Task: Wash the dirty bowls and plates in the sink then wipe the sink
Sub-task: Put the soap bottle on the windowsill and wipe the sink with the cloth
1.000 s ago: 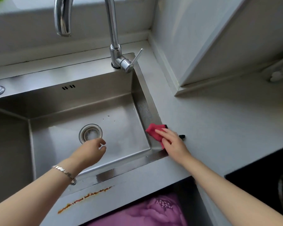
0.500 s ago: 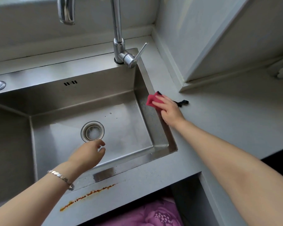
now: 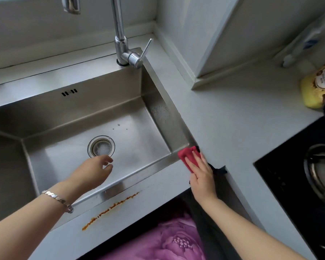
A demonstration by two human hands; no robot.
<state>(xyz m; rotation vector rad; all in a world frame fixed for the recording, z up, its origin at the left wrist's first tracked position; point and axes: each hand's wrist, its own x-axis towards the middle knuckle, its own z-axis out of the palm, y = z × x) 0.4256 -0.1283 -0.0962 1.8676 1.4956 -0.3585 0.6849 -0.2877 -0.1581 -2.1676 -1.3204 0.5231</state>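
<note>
Sink point(image 3: 101, 102), brushed steel: flat right hand point(image 3: 202, 175) presses apparently folded red cloth point(image 3: 186, 156) on its corner; left hand point(image 3: 90, 173) loose, empty.

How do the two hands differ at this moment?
The left hand hangs over the sink near the drain, loosely curled and empty; the right hand lies flat on a red cloth at the sink's corner. The left wrist wears a bracelet; the right is bare. Both are palm down.

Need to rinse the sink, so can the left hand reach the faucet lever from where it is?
Probably yes. The left hand hangs empty above the drain, and nothing stands in the sink between it and the faucet lever at the back corner.
</note>
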